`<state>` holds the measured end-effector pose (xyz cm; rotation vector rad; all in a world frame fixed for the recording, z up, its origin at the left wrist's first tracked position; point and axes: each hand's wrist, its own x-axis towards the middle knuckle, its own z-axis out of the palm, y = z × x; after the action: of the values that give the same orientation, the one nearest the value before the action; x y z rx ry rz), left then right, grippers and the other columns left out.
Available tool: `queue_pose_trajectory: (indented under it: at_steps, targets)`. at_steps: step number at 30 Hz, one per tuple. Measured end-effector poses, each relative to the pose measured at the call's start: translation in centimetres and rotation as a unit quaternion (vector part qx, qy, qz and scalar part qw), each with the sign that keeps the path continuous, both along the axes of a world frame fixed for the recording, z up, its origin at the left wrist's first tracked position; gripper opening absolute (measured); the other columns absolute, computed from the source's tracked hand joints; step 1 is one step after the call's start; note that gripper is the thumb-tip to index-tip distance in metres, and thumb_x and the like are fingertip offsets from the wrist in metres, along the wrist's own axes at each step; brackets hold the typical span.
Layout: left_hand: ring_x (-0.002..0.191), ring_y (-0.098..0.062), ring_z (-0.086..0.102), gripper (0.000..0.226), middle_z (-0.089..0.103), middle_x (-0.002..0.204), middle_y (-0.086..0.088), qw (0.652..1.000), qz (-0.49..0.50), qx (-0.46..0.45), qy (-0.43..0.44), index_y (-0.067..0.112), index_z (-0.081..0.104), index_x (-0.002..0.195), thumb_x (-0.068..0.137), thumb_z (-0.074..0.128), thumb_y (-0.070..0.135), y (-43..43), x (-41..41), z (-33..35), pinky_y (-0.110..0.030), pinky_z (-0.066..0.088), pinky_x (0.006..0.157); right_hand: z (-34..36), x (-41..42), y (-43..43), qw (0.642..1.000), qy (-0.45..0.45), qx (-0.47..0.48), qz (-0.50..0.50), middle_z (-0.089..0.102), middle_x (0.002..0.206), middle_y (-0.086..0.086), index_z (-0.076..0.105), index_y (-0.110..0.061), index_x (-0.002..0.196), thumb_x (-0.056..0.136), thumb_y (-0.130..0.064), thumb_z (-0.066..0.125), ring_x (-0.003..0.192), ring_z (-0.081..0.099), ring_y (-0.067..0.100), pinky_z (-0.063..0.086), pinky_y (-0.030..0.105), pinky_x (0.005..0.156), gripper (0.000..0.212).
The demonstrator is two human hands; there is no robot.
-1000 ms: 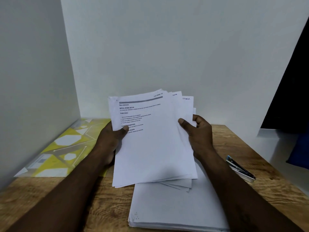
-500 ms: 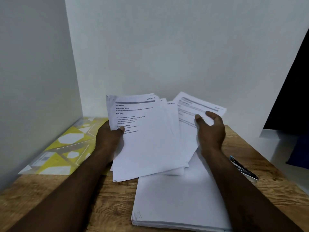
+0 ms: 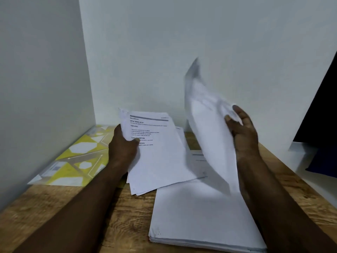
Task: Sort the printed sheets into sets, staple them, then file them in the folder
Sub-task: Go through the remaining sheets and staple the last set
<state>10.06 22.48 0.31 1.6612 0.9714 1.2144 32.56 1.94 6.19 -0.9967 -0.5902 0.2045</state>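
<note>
My left hand grips a sheaf of printed sheets by its left edge, thumb on the top page, text facing up. My right hand pinches a single sheet that stands nearly upright and motion-blurred, lifted to the right of the sheaf. Below both lies a thick face-down stack of white paper on the wooden table. A yellow-and-white patterned folder lies flat at the left against the wall. The stapler is hidden behind my right forearm.
White walls close the table at the back and left. At the right, beyond the table edge, stand a dark panel and a blue object on a white ledge.
My right hand has pulled one sheet out of the sheaf and swung it up and rightward. The left hand holds the remaining sheets lower and further left.
</note>
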Motion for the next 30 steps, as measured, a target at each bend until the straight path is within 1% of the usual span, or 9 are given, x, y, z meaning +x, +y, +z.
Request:
queue_pose_trajectory:
  at_steps: [3, 8, 14, 18, 21, 24, 26, 28, 30]
  targets:
    - [0.102, -0.010, 0.075, 0.043, 0.078, 0.113, 0.010, 0.990, -0.100, -0.021, -0.094, 0.028, 0.066, 0.127, 0.091, 0.077, 0.008, -1.1, 0.1, 0.6, -0.025, 0.059, 0.078, -1.5, -0.2, 1.3, 0.985, -0.105, -0.134, -0.007, 0.076, 0.109, 0.001, 0.056, -0.018, 0.140, 0.087, 0.002, 0.081, 0.089, 0.076, 0.010, 0.060, 0.023, 0.073, 0.063]
    - [0.100, -0.031, 0.077, 0.029, 0.079, 0.114, -0.010, 0.948, -0.227, -0.143, -0.169, 0.012, 0.070, 0.122, 0.095, 0.073, 0.004, -2.4, 0.4, 1.3, -0.038, 0.065, 0.076, -4.0, -0.5, 3.1, 0.958, -0.155, -0.235, -0.048, 0.080, 0.108, -0.004, 0.049, -0.058, 0.121, 0.062, -0.029, 0.094, 0.100, 0.077, 0.018, 0.062, 0.051, 0.094, 0.080]
    - [0.097, -0.030, 0.077, 0.026, 0.079, 0.115, -0.009, 0.932, -0.280, -0.149, -0.177, 0.017, 0.071, 0.118, 0.097, 0.069, 0.002, -3.1, 0.6, 1.6, -0.042, 0.065, 0.078, -4.4, 0.0, 3.2, 0.939, -0.184, -0.245, -0.157, 0.062, 0.124, -0.005, 0.049, -0.034, 0.143, 0.067, -0.037, 0.099, 0.115, 0.063, 0.017, 0.055, 0.039, 0.098, 0.092]
    - [0.099, -0.034, 0.076, 0.037, 0.077, 0.119, -0.013, 0.925, -0.295, -0.150, -0.188, 0.019, 0.071, 0.121, 0.094, 0.065, -0.006, -2.8, 0.6, 1.5, -0.044, 0.063, 0.076, -4.5, 0.7, 3.1, 0.951, -0.114, -0.269, -0.103, 0.051, 0.146, -0.003, 0.039, -0.031, 0.154, 0.064, -0.052, 0.098, 0.131, 0.056, 0.019, 0.050, 0.042, 0.111, 0.110]
    - [0.098, -0.037, 0.075, 0.045, 0.076, 0.119, -0.014, 0.929, -0.291, -0.143, -0.180, 0.019, 0.068, 0.126, 0.093, 0.062, -0.010, -2.8, 0.6, 1.5, -0.043, 0.063, 0.074, -4.4, 0.2, 3.2, 0.966, -0.056, -0.249, -0.035, 0.055, 0.138, -0.004, 0.031, -0.028, 0.158, 0.059, -0.049, 0.100, 0.126, 0.060, 0.021, 0.052, 0.040, 0.105, 0.122]
    - [0.093, -0.035, 0.076, 0.048, 0.077, 0.116, -0.013, 0.934, -0.275, -0.147, -0.175, 0.020, 0.067, 0.129, 0.094, 0.057, -0.011, -2.7, 0.5, 1.5, -0.042, 0.063, 0.068, -4.5, -0.5, 3.5, 0.969, -0.062, -0.236, -0.042, 0.061, 0.126, -0.008, 0.041, -0.029, 0.147, 0.067, -0.035, 0.100, 0.115, 0.063, 0.018, 0.054, 0.035, 0.092, 0.100]
    - [0.100, -0.037, 0.075, 0.037, 0.078, 0.116, -0.009, 0.945, -0.236, -0.155, -0.167, 0.024, 0.068, 0.129, 0.101, 0.059, 0.003, -2.5, 0.8, 1.2, -0.051, 0.064, 0.082, -4.4, -0.9, 3.5, 0.966, -0.081, -0.235, -0.068, 0.064, 0.122, -0.010, 0.046, -0.031, 0.141, 0.069, -0.031, 0.099, 0.112, 0.064, 0.017, 0.052, 0.032, 0.088, 0.089]
    - [0.100, -0.030, 0.074, 0.026, 0.079, 0.114, -0.003, 0.946, -0.192, -0.184, -0.185, 0.023, 0.072, 0.126, 0.107, 0.060, 0.035, -2.5, 0.9, 1.4, -0.050, 0.061, 0.092, -4.2, -1.1, 3.4, 0.964, -0.094, -0.236, -0.083, 0.063, 0.122, -0.008, 0.046, -0.031, 0.141, 0.071, -0.031, 0.098, 0.111, 0.062, 0.016, 0.049, 0.029, 0.086, 0.087]
    - [0.085, -0.019, 0.072, 0.045, 0.079, 0.093, 0.005, 0.941, -0.173, -0.212, -0.201, 0.019, 0.074, 0.115, 0.103, 0.055, 0.057, -2.7, 1.0, 1.7, -0.030, 0.061, 0.074, -4.1, -1.1, 3.3, 0.962, -0.101, -0.236, -0.091, 0.062, 0.121, -0.007, 0.046, -0.031, 0.142, 0.072, -0.032, 0.097, 0.110, 0.061, 0.017, 0.047, 0.029, 0.085, 0.087]
